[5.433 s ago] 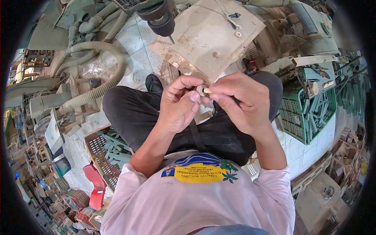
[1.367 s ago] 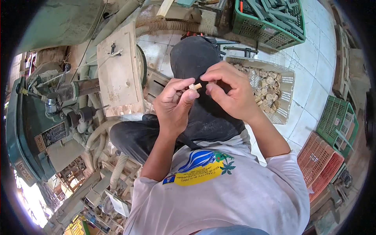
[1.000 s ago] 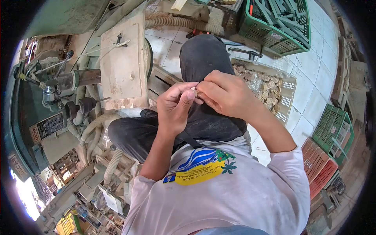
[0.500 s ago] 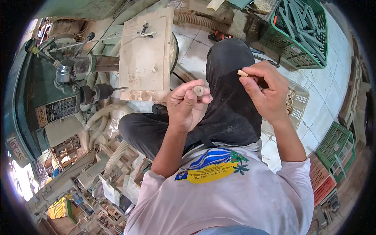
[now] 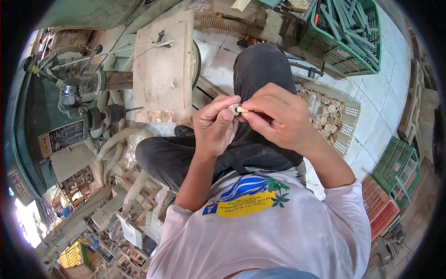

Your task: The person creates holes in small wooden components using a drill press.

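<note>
Between the thumb and fingers of my left hand [image 5: 213,124] is a small, pale round wooden piece [image 5: 233,109]. My right hand [image 5: 281,118] pinches a short light wooden peg [image 5: 242,109] with a dark end pointing left. The peg's dark end is right at the face of the round piece, and the fingertips of both hands nearly meet. Both hands are closed and held above my lap, over the dark trousers [image 5: 265,69].
To the left stands a green drill press [image 5: 46,111] with a bit in its chuck [image 5: 115,113], beside a wooden board [image 5: 162,69]. A plastic basket [image 5: 351,122] of small round wooden pieces lies right of my knee. Behind it, a green crate [image 5: 341,58] holds grey strips.
My right hand has moved left and brought the peg up to the round piece. My left hand keeps its hold. The view has shifted slightly.
</note>
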The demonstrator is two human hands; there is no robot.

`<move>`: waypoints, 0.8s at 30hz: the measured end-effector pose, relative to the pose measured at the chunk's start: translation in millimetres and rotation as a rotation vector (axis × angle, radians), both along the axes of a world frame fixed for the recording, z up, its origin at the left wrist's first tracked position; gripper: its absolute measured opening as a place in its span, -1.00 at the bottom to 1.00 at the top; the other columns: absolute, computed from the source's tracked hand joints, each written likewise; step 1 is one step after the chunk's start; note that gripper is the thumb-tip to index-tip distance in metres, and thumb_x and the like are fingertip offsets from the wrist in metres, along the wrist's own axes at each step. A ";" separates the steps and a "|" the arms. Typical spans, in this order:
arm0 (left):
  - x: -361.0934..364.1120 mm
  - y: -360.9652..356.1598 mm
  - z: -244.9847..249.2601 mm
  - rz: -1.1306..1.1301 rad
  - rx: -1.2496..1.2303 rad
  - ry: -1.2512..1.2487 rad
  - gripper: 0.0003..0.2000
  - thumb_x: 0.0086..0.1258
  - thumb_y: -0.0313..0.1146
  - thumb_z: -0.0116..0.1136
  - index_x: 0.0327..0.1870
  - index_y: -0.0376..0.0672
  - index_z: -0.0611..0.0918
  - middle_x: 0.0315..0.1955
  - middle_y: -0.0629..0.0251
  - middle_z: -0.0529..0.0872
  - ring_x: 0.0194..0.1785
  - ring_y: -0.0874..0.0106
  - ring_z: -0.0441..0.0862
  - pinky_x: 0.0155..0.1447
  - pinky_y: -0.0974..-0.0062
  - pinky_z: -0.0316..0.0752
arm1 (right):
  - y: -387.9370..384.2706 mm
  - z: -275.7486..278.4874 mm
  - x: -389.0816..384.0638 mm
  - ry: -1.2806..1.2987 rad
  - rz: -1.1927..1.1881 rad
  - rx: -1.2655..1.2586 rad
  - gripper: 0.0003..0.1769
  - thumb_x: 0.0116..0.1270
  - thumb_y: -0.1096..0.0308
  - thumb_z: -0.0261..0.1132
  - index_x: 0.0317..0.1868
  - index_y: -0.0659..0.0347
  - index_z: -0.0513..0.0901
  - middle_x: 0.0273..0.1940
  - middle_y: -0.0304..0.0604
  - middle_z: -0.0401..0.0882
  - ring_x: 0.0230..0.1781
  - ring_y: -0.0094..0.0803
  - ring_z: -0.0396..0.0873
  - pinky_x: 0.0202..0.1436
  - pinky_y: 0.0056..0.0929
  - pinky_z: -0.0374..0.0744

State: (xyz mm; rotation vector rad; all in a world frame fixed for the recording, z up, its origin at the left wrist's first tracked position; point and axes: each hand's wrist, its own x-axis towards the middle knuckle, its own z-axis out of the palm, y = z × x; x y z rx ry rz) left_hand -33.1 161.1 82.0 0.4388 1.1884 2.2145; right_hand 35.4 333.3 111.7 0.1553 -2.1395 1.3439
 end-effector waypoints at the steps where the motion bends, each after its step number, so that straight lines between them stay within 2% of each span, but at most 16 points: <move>1: 0.5 0.4 0.1 -0.005 -0.001 0.000 -0.65 0.48 -0.31 0.27 0.11 -0.43 0.64 -0.10 0.19 0.68 -0.08 0.43 0.65 0.01 0.50 0.56 | 0.2 -2.0 0.2 -0.009 0.004 0.002 -0.77 0.07 0.52 0.50 -0.23 0.20 0.71 -0.31 -0.18 0.63 -0.40 -0.31 0.66 -0.39 -0.41 0.62; 4: -0.5 0.8 -2.1 -0.024 -0.038 0.052 -0.63 0.47 -0.30 0.29 0.11 -0.44 0.64 -0.08 0.20 0.67 -0.06 0.43 0.64 0.02 0.50 0.55 | 3.6 -2.0 3.4 -0.022 0.007 0.029 -0.80 0.09 0.49 0.49 -0.24 0.19 0.70 -0.31 -0.20 0.62 -0.41 -0.31 0.65 -0.39 -0.40 0.62; 6: -1.8 1.2 -4.5 -0.010 -0.101 0.117 -0.67 0.46 -0.33 0.30 0.11 -0.38 0.68 -0.10 0.20 0.67 -0.15 0.54 0.62 -0.13 0.64 0.50 | 6.5 -2.2 6.0 -0.027 0.005 0.052 -0.80 0.10 0.48 0.49 -0.25 0.18 0.70 -0.31 -0.21 0.62 -0.42 -0.30 0.65 -0.39 -0.40 0.62; 9: -2.4 5.5 0.1 -0.025 -0.185 0.265 -0.70 0.45 -0.34 0.31 0.10 -0.32 0.70 -0.08 0.23 0.67 -0.18 0.59 0.59 -0.18 0.68 0.44 | 10.8 -3.3 11.1 -0.040 0.004 0.067 -0.81 0.09 0.47 0.49 -0.25 0.18 0.69 -0.32 -0.21 0.61 -0.43 -0.30 0.64 -0.40 -0.40 0.61; 13: -4.3 10.3 5.9 -0.054 -0.241 0.361 -0.74 0.45 -0.41 0.29 0.09 -0.28 0.71 -0.12 0.22 0.69 -0.20 0.57 0.59 -0.17 0.65 0.46 | 12.8 -5.3 18.3 -0.046 -0.019 0.011 -0.85 0.14 0.44 0.46 -0.26 0.18 0.69 -0.35 -0.19 0.60 -0.42 -0.26 0.62 -0.41 -0.35 0.59; 15: -6.2 14.8 5.7 0.003 -0.367 0.659 -0.79 0.45 -0.48 0.28 0.05 -0.27 0.73 -0.16 0.21 0.72 -0.19 0.55 0.60 -0.14 0.62 0.49 | 14.1 -10.8 23.1 -0.069 -0.055 -0.021 -0.87 0.17 0.42 0.44 -0.26 0.19 0.69 -0.36 -0.17 0.59 -0.41 -0.23 0.62 -0.39 -0.33 0.59; 16: -2.8 17.0 9.4 0.016 -0.412 0.650 -0.81 0.44 -0.49 0.28 0.01 -0.27 0.74 -0.19 0.21 0.73 -0.15 0.51 0.60 -0.08 0.57 0.50 | 14.4 -14.6 24.2 -0.049 -0.029 -0.078 -0.88 0.21 0.38 0.41 -0.27 0.19 0.69 -0.37 -0.15 0.60 -0.38 -0.18 0.62 -0.35 -0.28 0.59; 17: -0.2 17.1 4.4 0.030 -0.391 0.596 -0.82 0.45 -0.43 0.29 -0.02 -0.29 0.74 -0.17 0.21 0.72 -0.12 0.50 0.61 -0.04 0.54 0.50 | 15.4 -18.3 27.5 -0.028 -0.008 -0.132 -0.88 0.24 0.35 0.38 -0.27 0.20 0.68 -0.37 -0.13 0.60 -0.36 -0.14 0.62 -0.31 -0.24 0.59; 19: 2.6 18.1 -0.1 0.016 -0.435 0.639 -0.67 0.50 -0.22 0.28 0.02 -0.35 0.71 -0.10 0.18 0.69 -0.09 0.47 0.59 -0.02 0.56 0.46 | 15.3 -25.8 36.5 -0.041 -0.047 -0.180 -0.86 0.25 0.35 0.40 -0.26 0.23 0.70 -0.38 -0.12 0.61 -0.39 -0.16 0.62 -0.35 -0.27 0.57; 21: 7.0 24.1 3.8 0.022 -0.486 0.669 -0.77 0.48 -0.35 0.28 0.00 -0.33 0.73 -0.18 0.20 0.72 -0.11 0.47 0.61 -0.02 0.53 0.49 | 17.2 -32.8 41.5 -0.036 -0.069 -0.231 -0.85 0.26 0.35 0.41 -0.24 0.25 0.71 -0.38 -0.11 0.63 -0.43 -0.18 0.61 -0.39 -0.30 0.55; 22: 9.2 29.4 8.3 0.030 -0.601 0.778 -0.76 0.49 -0.36 0.26 -0.02 -0.38 0.73 -0.21 0.18 0.74 -0.19 0.44 0.65 -0.08 0.53 0.53 | 17.4 -36.2 43.9 -0.059 -0.100 -0.247 -0.84 0.27 0.32 0.40 -0.24 0.24 0.72 -0.40 -0.12 0.63 -0.42 -0.18 0.61 -0.37 -0.30 0.55; 23: 14.4 34.5 9.3 0.008 -0.593 0.768 -0.76 0.49 -0.36 0.26 -0.02 -0.38 0.73 -0.21 0.18 0.74 -0.19 0.44 0.65 -0.08 0.53 0.53 | 19.4 -38.9 48.5 -0.080 -0.129 -0.263 -0.83 0.29 0.30 0.39 -0.24 0.23 0.72 -0.41 -0.12 0.62 -0.41 -0.18 0.62 -0.36 -0.31 0.54; 24: 19.9 38.8 9.7 0.066 -0.673 0.904 -0.77 0.50 -0.38 0.25 -0.05 -0.41 0.73 -0.24 0.17 0.74 -0.24 0.43 0.67 -0.11 0.51 0.56 | 22.8 -40.0 54.9 -0.092 -0.145 -0.264 -0.83 0.29 0.30 0.39 -0.24 0.23 0.72 -0.41 -0.12 0.62 -0.41 -0.18 0.62 -0.36 -0.31 0.54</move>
